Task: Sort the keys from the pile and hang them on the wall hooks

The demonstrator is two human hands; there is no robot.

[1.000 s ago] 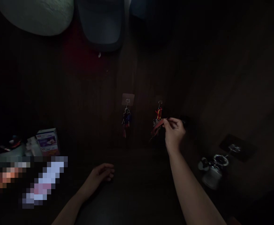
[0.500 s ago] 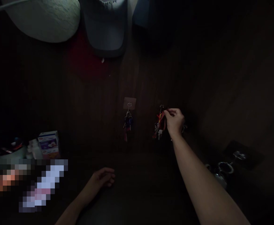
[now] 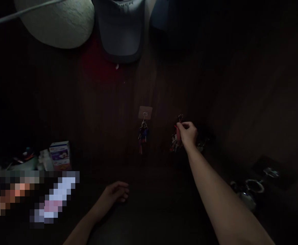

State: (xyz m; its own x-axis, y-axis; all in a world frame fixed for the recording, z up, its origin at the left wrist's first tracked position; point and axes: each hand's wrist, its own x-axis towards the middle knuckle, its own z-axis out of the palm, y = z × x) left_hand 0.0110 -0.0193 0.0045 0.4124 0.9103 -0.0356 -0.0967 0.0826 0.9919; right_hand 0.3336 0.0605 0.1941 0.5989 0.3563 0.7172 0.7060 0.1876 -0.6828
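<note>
My right hand (image 3: 187,133) pinches a red strap on a bunch of keys (image 3: 175,143), just below a small wall hook (image 3: 180,116). Whether the ring is still on that hook, I cannot tell. A second key bunch (image 3: 143,132) with dark and blue parts hangs to the left from a hook on a square adhesive pad (image 3: 145,112). Low in the view, my left hand (image 3: 115,192) lies on or just over the dark surface, its fingers loosely bent and holding nothing.
Caps hang along the top: a pale one (image 3: 62,27), a grey one (image 3: 120,34) and a dark one (image 3: 161,20). Small boxes (image 3: 60,154) and a white bottle (image 3: 46,160) stand at left. Metal rings (image 3: 255,185) hang at lower right from another hook (image 3: 270,172).
The view has shifted slightly, so the scene sits further right. My right hand has closed in on the hook, and the red strap now lies flatter under the fingers. My left hand looks unchanged.
</note>
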